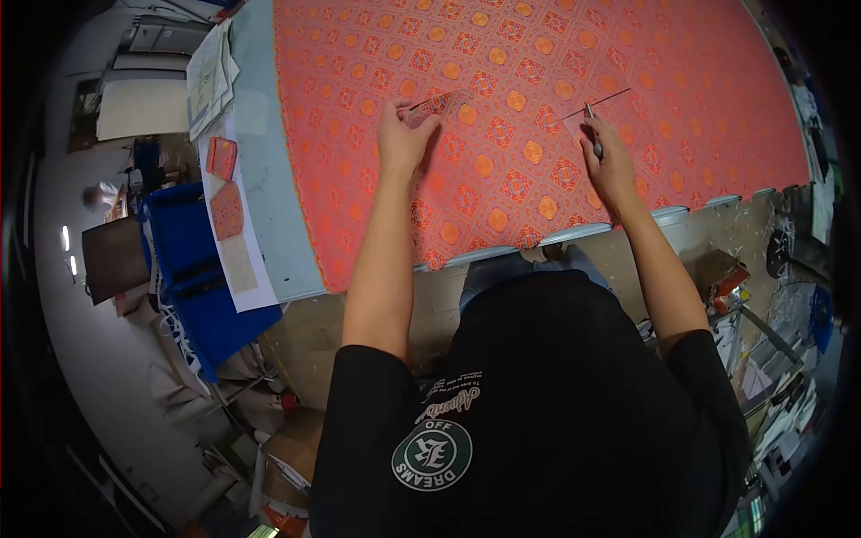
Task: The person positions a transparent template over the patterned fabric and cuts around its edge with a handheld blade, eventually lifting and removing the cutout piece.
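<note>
Orange-red brocade fabric (502, 161) with a gold and blue medallion pattern covers the table. My left hand (408, 134) is over its middle left, thumb and fingers closed at a see-through piece with a dark edge (432, 100); I cannot tell what that piece is. My right hand (610, 157) is closed around a slim pen-like tool (597, 143) with a dark body and silvery tip. The tip meets a thin dark line (614, 95) that slants over the fabric.
The table's light blue surface (260, 117) shows left of the fabric. On a white strip (256, 273) lie red fabric pieces (227, 211). Papers (211, 76) lie at the far left, a blue bin (184, 242) stands beside the table, and boxes (717, 273) sit at lower right.
</note>
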{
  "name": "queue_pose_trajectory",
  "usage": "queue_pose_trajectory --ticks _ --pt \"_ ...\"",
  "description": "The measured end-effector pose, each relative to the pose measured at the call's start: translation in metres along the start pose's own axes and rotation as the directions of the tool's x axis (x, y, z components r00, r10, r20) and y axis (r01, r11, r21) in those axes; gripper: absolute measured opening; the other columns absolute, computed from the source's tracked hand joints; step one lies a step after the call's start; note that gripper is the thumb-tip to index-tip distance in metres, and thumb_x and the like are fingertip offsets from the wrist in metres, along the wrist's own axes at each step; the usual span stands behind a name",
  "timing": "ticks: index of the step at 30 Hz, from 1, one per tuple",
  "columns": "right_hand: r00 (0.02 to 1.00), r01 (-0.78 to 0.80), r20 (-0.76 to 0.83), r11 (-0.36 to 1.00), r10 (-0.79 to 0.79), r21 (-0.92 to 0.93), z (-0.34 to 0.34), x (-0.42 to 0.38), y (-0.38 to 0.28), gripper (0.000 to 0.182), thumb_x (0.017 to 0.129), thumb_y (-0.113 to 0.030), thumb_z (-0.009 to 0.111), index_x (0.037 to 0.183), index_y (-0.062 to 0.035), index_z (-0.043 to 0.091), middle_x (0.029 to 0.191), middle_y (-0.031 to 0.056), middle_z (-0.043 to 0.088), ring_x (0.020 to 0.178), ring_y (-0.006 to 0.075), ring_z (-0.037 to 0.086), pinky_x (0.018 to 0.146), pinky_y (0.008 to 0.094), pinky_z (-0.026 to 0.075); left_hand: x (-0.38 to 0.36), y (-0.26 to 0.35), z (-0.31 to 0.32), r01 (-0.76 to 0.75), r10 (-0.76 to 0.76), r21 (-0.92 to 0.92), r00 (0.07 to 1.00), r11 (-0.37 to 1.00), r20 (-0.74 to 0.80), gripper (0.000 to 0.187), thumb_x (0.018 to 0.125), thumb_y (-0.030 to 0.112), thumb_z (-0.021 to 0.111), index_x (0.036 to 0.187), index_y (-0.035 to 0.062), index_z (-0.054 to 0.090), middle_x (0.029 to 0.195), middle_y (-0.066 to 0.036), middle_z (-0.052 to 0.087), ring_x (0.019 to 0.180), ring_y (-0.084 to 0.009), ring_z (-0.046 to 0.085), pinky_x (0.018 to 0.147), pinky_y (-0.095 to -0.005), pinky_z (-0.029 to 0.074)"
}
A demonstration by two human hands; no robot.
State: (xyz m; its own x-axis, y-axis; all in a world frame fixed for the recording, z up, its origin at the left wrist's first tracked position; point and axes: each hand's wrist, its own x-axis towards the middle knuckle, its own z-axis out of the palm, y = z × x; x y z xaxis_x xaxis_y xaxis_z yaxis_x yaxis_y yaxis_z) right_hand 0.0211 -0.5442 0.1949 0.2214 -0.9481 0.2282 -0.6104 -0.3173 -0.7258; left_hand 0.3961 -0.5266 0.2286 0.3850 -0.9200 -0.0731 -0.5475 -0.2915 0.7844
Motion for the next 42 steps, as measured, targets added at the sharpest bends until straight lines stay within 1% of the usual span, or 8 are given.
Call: queue_pose_trajectory --ticks 2,6,9,12,21,28,36,42 --pt "0.999 0.013 -0.031 1.0 -0.014 -0.015 0.001 -0.002 0.006 0.031 0.099 -0.012 0.069 0.128 -0.0072 0.063 0.132 0.0203 0.067 0.129 0.0388 0.062 0.103 0.0458 0.053 -0.027 0.001 -0.005 0.09 -0.139 -0.362 0.984 0.928 -0.112 0.051 0.082 0.018 0.089 0.122 -0.0019 0.065 0.101 -0.013 0.07 0.091 -0.0197 0.068 0.082 -0.0346 0.056" --pt "0.999 0.016 -0.05 0.999 -0.017 -0.033 0.002 -0.004 0.005 0.031 0.098 -0.012 0.069 0.128 -0.007 0.064 0.13 0.0203 0.068 0.129 0.0394 0.061 0.104 0.0466 0.052 -0.058 -0.019 -0.009 0.171 -0.172 -0.175 0.985 0.969 0.008 0.04 0.087 0.014 0.085 0.118 -0.0047 0.067 0.106 -0.011 0.073 0.093 -0.0162 0.068 0.083 -0.0311 0.055" --pt "0.994 0.074 -0.081 0.996 -0.077 -0.048 0.003 -0.003 0.007 0.031 0.098 -0.012 0.07 0.128 -0.0066 0.064 0.13 0.0204 0.068 0.127 0.0401 0.062 0.104 0.0467 0.052 -0.073 0.017 -0.018 0.09 -0.092 -0.033 0.993 0.995 -0.07 0.03 0.093 0.009 0.078 0.117 -0.0066 0.068 0.105 -0.011 0.074 0.094 -0.0153 0.068 0.084 -0.0307 0.055" --pt "0.993 0.082 -0.084 0.995 -0.088 -0.063 0.001 0.0 0.008 0.031 0.097 -0.011 0.07 0.128 -0.0061 0.064 0.13 0.0204 0.068 0.127 0.0404 0.062 0.104 0.0469 0.052 -0.079 0.047 -0.039 -0.213 0.057 -0.434 0.936 0.876 -0.346 0.023 0.1 0.013 0.074 0.114 -0.0048 0.07 0.106 -0.009 0.076 0.091 -0.0145 0.069 0.081 -0.0304 0.056" --pt "0.995 0.062 -0.081 0.996 -0.067 -0.059 0.005 0.001 0.009 0.034 0.096 -0.01 0.07 0.129 -0.0046 0.064 0.131 0.0235 0.067 0.126 0.0419 0.062 0.106 0.0459 0.051 -0.066 -0.027 -0.183 -0.031 -0.01 -0.134 0.955 0.991 -0.296 0.042 0.103 0.027 0.07 0.133 -0.0034 0.064 0.115 -0.015 0.074 0.095 -0.0193 0.069 0.087 -0.0346 0.056" --pt "1.0 0.003 0.005 0.995 -0.004 0.102 0.01 -0.027 -0.022 0.036 0.1 -0.009 0.068 0.135 -0.0078 0.058 0.124 0.02 0.07 0.117 0.0356 0.069 0.1 0.0399 0.054 -0.085 -0.097 -0.136 0.162 0.133 0.453 0.823 0.877 -0.552 0.057 0.094 0.026 0.075 0.14 -0.0029 0.058 0.133 -0.024 0.061 0.12 -0.0394 0.059 0.106 -0.0487 0.047" --pt "0.982 -0.156 0.183 0.754 0.048 0.639 0.018 -0.05 -0.044 0.032 0.1 -0.01 0.07 0.131 -0.006 0.063 0.128 0.0196 0.07 0.118 0.0263 0.07 0.1 0.0335 0.054 -0.137 0.032 0.044 -0.375 0.387 0.21 0.922 0.903 -0.015 0.053 0.088 0.026 0.079 0.137 0.0116 0.064 0.147 -0.019 0.052 0.141 -0.0411 0.046 0.12 -0.0657 0.029" --pt "0.958 0.019 0.282 0.992 -0.054 0.125 -0.052 -0.031 0.002 0.023 0.093 -0.012 0.079 0.113 -0.003 0.07 0.123 0.0173 0.071 0.111 0.0325 0.07 0.092 0.0387 0.057 -0.152 0.057 0.106 -0.451 0.399 0.237 0.886 0.86 0.238 0.06 0.089 0.04 0.08 0.141 0.0148 0.064 0.165 -0.019 0.039 0.152 -0.0461 0.034 0.121 -0.0699 0.022"
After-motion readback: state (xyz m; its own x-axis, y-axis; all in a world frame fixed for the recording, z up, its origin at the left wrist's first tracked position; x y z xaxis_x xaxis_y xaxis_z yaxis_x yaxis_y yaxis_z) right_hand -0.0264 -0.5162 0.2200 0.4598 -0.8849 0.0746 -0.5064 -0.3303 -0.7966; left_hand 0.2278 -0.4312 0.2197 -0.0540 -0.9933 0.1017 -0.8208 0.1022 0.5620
